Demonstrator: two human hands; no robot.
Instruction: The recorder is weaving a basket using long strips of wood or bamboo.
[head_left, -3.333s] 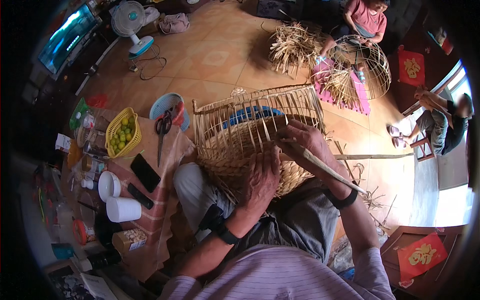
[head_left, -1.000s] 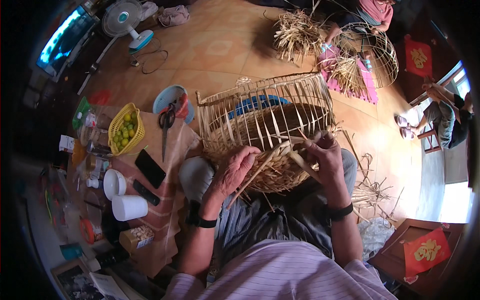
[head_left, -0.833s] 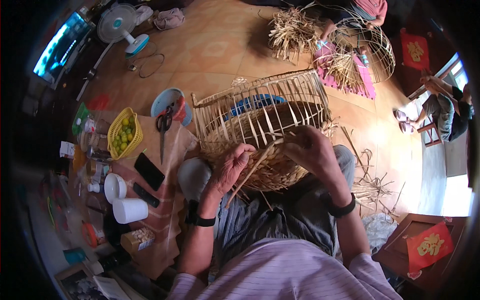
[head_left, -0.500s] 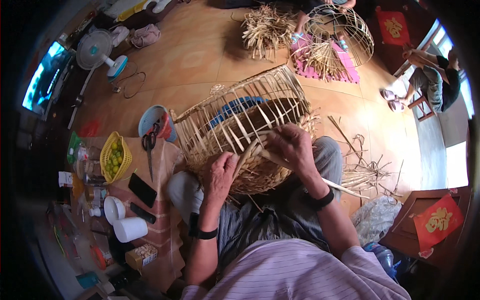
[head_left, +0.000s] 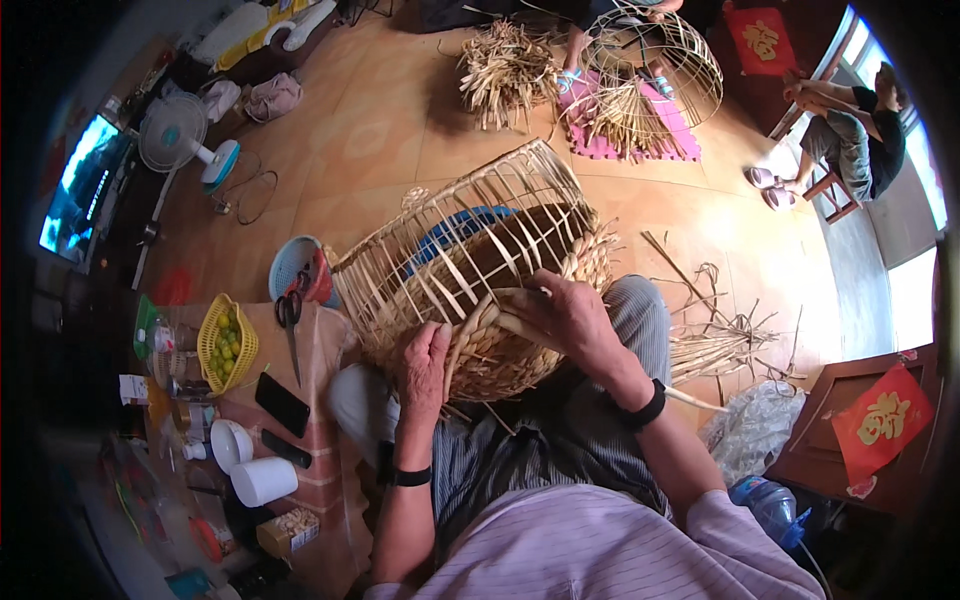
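A half-woven basket [head_left: 520, 362] lies tilted across my lap, its lower side thick with plaited straw and its upper frame an open lattice. My left hand [head_left: 424, 368] is closed at the woven edge, thumb and forefinger pinching a straw strand. On the other side, my right hand [head_left: 582, 325] closes around a pale straw strand [head_left: 522, 308] that crosses the weave. A strand's light tail [head_left: 697, 401] sticks out past my right wrist. Something blue [head_left: 455, 235] shows through the lattice.
On the left table sit scissors [head_left: 290, 325], a yellow basket of green fruit [head_left: 226, 345], a phone [head_left: 282, 404] and a white cup [head_left: 265, 482]. Loose straw [head_left: 725, 345] lies on the floor at right. A co-worker's wire-like basket frame [head_left: 700, 75] and a seated person [head_left: 855, 150] are farther off.
The whole view has shifted slightly. My right hand has come a little lower and nearer along the weave, still gripping the strand; my left hand stays at the woven edge.
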